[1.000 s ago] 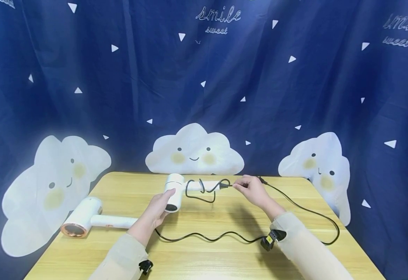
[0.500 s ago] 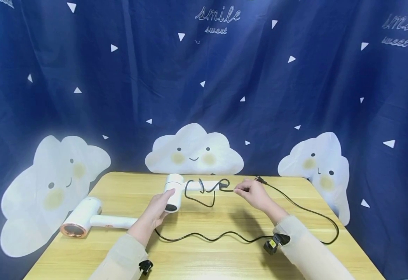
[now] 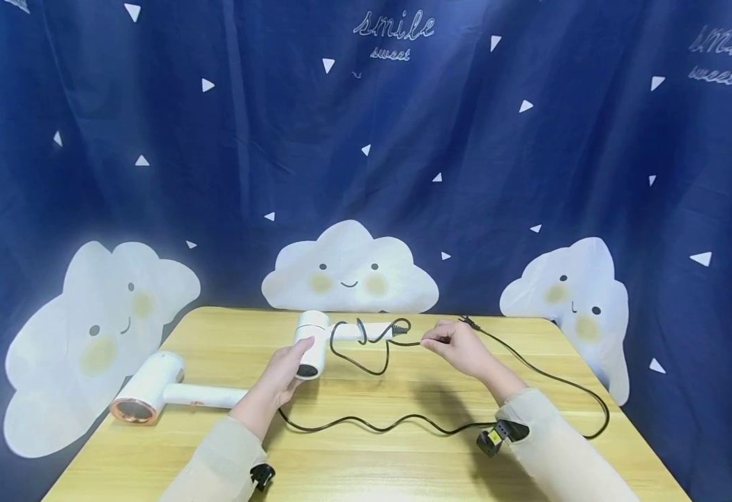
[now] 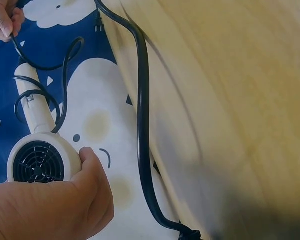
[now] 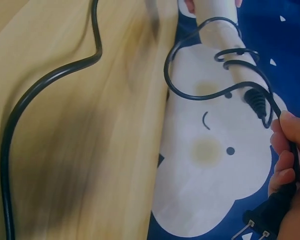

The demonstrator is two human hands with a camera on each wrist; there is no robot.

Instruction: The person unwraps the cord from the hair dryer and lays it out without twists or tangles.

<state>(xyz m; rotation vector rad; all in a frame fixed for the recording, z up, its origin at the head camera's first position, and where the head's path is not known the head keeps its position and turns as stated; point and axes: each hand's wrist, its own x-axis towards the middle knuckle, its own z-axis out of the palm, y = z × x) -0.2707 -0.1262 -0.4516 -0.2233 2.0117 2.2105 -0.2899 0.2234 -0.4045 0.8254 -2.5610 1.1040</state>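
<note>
My left hand (image 3: pixel 280 376) grips the barrel of a white hair dryer (image 3: pixel 311 348), raised above the table with its handle pointing right. Its black power cord (image 3: pixel 361 366) winds loosely round the handle and hangs in a loop below. Between thumb and fingers, my right hand (image 3: pixel 460 346) pinches this cord beyond the handle's end. A two-pin plug (image 5: pixel 267 216) shows under the right hand in the right wrist view. The dryer's dark round grille (image 4: pixel 38 162) faces the left wrist camera. At the left lies another white hair dryer (image 3: pixel 153 387) with a copper-coloured rim.
A second black cord (image 3: pixel 391 423) snakes over the wooden table (image 3: pixel 353 464), passing under the right forearm and curving up at the right. Its plug (image 3: pixel 468 321) is just behind the right hand. A blue curtain (image 3: pixel 366 181) with clouds hangs behind the table.
My right hand has shifted slightly right and toward me, drawing the cord away from the handle's end. The hanging loop sits a little lower. My left hand and its dryer stay nearly still.
</note>
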